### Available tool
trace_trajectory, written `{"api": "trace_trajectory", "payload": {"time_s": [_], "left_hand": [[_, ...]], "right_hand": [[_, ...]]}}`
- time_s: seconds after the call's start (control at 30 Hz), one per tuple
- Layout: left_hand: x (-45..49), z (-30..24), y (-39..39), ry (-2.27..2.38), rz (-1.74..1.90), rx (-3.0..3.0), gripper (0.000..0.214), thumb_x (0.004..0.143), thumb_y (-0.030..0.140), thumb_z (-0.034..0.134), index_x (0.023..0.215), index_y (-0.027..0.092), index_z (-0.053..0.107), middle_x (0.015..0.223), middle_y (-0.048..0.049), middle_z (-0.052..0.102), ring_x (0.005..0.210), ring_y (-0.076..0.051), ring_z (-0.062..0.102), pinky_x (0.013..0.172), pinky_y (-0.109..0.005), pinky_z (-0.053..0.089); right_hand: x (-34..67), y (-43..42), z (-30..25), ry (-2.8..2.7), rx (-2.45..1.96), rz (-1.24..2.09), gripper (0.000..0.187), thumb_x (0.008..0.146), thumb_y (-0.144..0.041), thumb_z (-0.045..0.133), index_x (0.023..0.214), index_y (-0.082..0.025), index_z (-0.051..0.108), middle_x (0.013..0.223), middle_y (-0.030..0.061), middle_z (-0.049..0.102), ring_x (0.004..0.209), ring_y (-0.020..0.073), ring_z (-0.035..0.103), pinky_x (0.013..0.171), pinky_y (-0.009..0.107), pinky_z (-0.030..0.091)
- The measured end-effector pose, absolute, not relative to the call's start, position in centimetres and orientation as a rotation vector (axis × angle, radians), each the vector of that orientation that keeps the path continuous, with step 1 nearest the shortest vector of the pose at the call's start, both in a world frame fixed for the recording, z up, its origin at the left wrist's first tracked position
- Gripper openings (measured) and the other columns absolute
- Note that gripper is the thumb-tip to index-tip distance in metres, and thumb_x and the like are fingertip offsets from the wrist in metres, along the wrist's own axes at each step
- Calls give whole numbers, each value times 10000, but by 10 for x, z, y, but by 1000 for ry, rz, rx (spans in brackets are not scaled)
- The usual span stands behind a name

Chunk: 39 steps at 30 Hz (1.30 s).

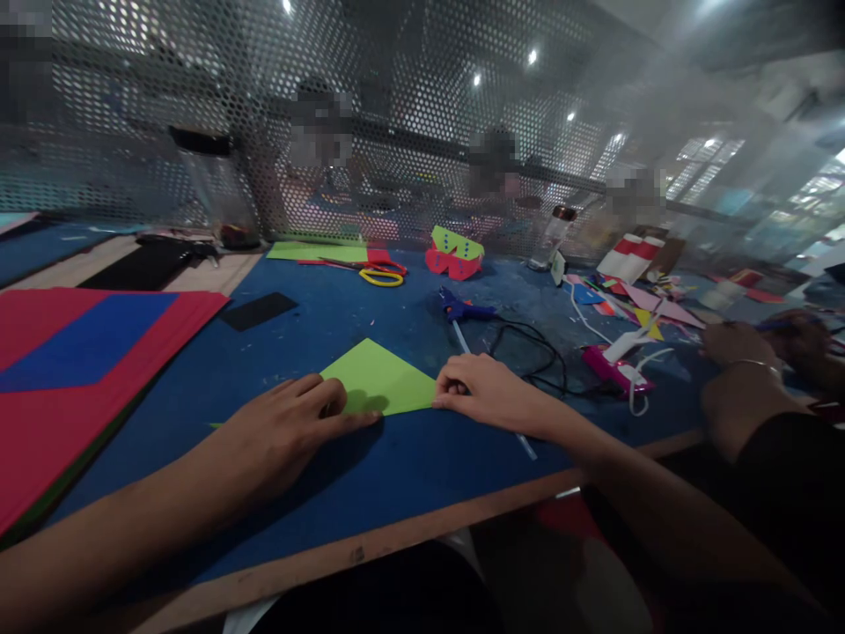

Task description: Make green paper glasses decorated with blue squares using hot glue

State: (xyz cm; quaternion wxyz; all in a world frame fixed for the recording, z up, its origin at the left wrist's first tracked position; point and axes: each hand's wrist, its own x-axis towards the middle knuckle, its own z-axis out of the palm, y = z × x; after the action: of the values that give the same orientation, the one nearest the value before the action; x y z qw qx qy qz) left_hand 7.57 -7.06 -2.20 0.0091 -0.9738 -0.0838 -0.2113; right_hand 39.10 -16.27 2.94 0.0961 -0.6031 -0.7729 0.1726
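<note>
A lime-green sheet of paper (383, 377), folded to a triangle, lies on the blue table with its fold towards me. My left hand (290, 423) rests on its left part, fingers curled, one digit stretched along the folded edge; the left corner is hidden beneath. At the right corner, my right hand (488, 392) pinches the paper between thumb and bent fingers. Just behind the right hand lies a blue glue gun (462, 305) with a glue stick partly under my wrist.
Red sheets (40, 440) with a blue strip lie left, near a black paper piece (259, 311). Scissors (381, 274), a green-and-red paper mask (454, 254) and a bottle (217, 189) stand or lie behind. Right are a pink power strip (617, 370), scraps and another person's hands (743, 348).
</note>
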Motion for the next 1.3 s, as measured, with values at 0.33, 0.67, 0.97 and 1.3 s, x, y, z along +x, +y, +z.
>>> {"api": "trace_trajectory", "payload": {"time_s": [0.33,0.67,0.97,1.3], "left_hand": [[72,-33,-69,-331,-662,-3075,588,1059,47,458,1467,398,695,1001,-34,634,803,-184,607,788,-322,488],[71,-32,-68,-315,-650,-3077,600,1043,34,464,1463,393,698,998,-37,632,825,-193,617,790,-319,510],[70,-37,-65,-307,-652,-3059,601,1053,68,441,1482,406,691,1010,-40,651,815,-202,616,773,-332,528],[69,-24,-67,-318,-542,-3078,640,1042,15,475,1498,413,684,1023,-23,682,817,-182,629,775,-314,543]], "right_hand": [[390,-162,29,-2250,-1831,531,182,998,-311,801,881,-194,724,906,2,742,863,170,628,767,299,354],[393,-167,29,-2203,-1822,528,138,993,-266,775,892,-203,705,894,-11,738,881,173,625,845,319,363],[403,-170,26,-2216,-1802,501,81,996,-215,729,920,-204,703,931,8,737,941,194,605,865,328,365],[406,-175,29,-2275,-1748,493,80,1022,-166,652,964,-210,685,995,34,745,1007,224,589,876,346,374]]}}
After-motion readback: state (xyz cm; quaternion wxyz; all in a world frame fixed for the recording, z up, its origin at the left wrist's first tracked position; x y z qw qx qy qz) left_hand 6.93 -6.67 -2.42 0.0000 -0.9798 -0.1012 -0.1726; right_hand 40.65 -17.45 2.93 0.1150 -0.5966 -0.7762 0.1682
